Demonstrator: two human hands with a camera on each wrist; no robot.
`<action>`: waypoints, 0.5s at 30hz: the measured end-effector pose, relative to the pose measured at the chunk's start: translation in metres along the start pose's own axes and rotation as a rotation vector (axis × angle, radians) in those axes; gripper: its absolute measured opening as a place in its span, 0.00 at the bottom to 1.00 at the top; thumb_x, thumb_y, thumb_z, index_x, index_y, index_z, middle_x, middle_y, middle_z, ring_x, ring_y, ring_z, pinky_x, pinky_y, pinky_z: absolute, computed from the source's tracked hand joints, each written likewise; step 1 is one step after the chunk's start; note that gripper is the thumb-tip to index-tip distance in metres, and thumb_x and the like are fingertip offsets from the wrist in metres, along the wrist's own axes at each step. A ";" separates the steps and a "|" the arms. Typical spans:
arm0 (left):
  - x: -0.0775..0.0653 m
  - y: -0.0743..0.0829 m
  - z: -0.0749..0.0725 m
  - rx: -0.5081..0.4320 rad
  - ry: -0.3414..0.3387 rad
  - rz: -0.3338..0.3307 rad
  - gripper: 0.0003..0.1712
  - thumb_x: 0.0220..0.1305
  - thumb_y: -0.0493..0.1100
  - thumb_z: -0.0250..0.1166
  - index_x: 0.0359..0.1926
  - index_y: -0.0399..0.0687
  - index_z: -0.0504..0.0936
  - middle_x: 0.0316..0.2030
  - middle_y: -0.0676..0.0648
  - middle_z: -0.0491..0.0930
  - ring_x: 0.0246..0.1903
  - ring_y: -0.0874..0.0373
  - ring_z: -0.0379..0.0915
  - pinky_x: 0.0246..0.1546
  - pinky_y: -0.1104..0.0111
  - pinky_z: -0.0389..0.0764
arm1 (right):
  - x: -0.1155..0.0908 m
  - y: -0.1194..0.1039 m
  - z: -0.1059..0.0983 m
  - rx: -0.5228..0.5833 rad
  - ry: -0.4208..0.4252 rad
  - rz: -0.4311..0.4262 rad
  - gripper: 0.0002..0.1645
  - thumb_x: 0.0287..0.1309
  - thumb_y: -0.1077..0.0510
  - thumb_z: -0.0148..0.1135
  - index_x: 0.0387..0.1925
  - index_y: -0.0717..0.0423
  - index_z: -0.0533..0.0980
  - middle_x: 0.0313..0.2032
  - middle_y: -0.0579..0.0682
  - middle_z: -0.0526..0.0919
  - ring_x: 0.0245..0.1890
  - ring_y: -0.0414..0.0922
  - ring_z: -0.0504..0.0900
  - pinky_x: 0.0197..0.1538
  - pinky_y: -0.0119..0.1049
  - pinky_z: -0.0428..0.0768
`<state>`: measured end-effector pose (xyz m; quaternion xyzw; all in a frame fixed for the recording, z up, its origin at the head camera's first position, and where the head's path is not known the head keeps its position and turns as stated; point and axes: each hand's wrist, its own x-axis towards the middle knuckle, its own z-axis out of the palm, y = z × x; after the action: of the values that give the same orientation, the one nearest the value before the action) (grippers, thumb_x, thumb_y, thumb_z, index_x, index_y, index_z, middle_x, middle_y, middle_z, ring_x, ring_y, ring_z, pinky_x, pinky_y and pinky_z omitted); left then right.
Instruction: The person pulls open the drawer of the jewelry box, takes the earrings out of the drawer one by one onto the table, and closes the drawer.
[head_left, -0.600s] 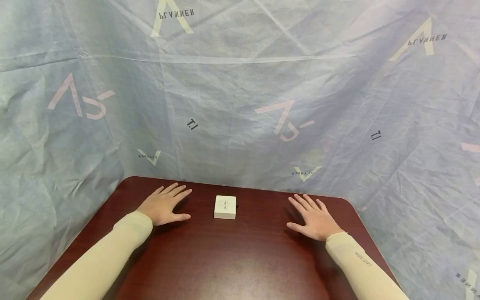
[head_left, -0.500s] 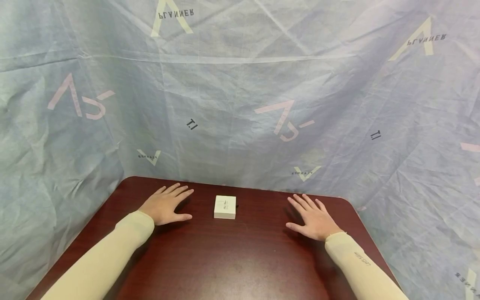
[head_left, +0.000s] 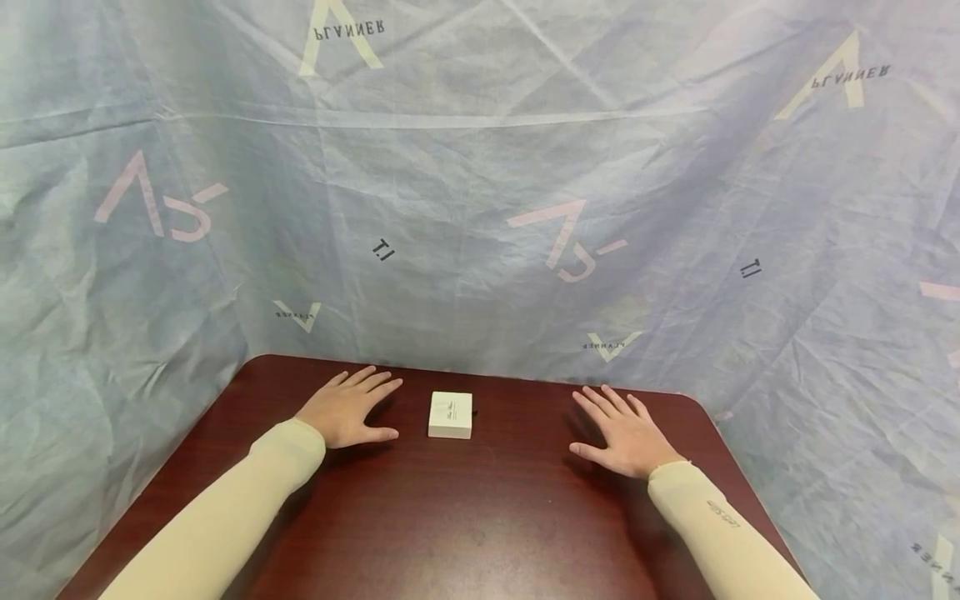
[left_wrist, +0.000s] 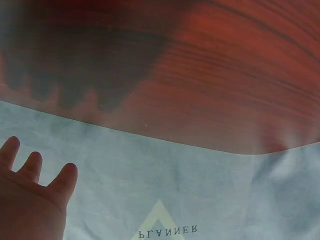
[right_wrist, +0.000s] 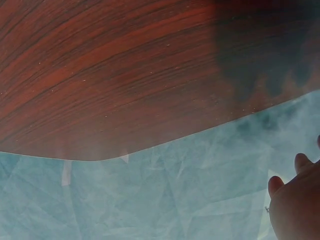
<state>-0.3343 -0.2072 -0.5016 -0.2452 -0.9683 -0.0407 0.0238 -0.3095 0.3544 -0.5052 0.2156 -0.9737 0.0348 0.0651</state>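
A small white box (head_left: pixel 450 414) with dark printing on its lid lies near the far edge of the table, and a little dark tab sticks out of its right side. To its left, my left hand (head_left: pixel 348 412) hovers over the tabletop with fingers spread, thumb pointing at the box and a gap between them. On the other side my right hand (head_left: pixel 628 433) is held palm down, fingers spread, farther from the box. Neither hand holds anything. In the left wrist view part of the left hand (left_wrist: pixel 35 195) shows; the right wrist view catches the edge of the right hand (right_wrist: pixel 297 200).
The dark red-brown wooden table (head_left: pixel 480 517) has rounded far corners. Behind it and on both sides hangs a wrinkled grey-blue cloth (head_left: pixel 465 250) printed with letters and shapes, close to the table's edges. Cream sleeves (head_left: pixel 225 508) cover both forearms.
My left hand has moved to the right, closer to the white box. The right hand has shifted very slightly left. The box stays where it was.
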 end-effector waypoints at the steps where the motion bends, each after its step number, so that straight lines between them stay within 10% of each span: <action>1: 0.001 0.001 0.000 -0.001 -0.001 0.005 0.59 0.75 0.83 0.68 0.95 0.62 0.66 0.92 0.44 0.69 0.94 0.35 0.60 0.92 0.29 0.64 | 0.000 -0.001 0.000 -0.004 -0.002 0.000 0.60 0.76 0.19 0.65 0.96 0.40 0.62 0.94 0.51 0.67 0.96 0.64 0.62 0.93 0.79 0.58; 15: 0.013 0.024 -0.004 -0.060 -0.034 0.027 0.59 0.76 0.79 0.70 0.94 0.53 0.68 0.91 0.41 0.70 0.92 0.34 0.63 0.91 0.32 0.69 | 0.002 -0.007 0.000 -0.018 0.020 -0.039 0.60 0.75 0.19 0.67 0.93 0.45 0.67 0.90 0.53 0.74 0.91 0.64 0.71 0.90 0.75 0.68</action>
<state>-0.3336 -0.1803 -0.4953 -0.2594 -0.9636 -0.0654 0.0003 -0.3083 0.3472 -0.5042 0.2337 -0.9689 0.0268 0.0775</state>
